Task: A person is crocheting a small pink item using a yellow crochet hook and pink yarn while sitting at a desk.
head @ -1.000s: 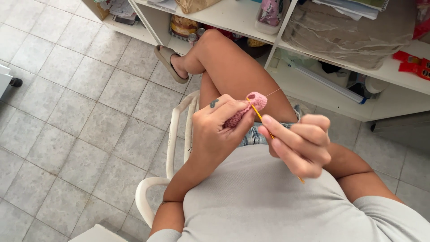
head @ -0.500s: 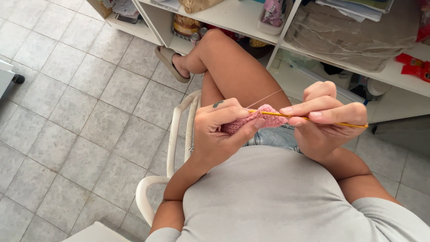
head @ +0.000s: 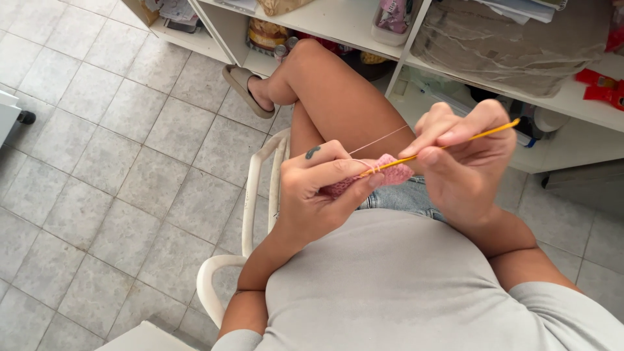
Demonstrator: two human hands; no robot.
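Head view: left hand [head: 312,188] pinching pink crochet piece [head: 383,175] above the lap, between thumb and fingers. Right hand [head: 465,156] closed narrowly on yellow crochet hook [head: 448,146], tip buried in the piece's top edge. Pink yarn strand [head: 380,140] running taut up and to the right from the piece. Risk judged: loop slipping off the hook if tension drops; split yarn from a steep hook angle. White shelf unit [head: 338,26] holding a pink-filled clear tub [head: 392,19], folded fabric [head: 507,45], a jar [head: 265,36]; other contents indistinct.
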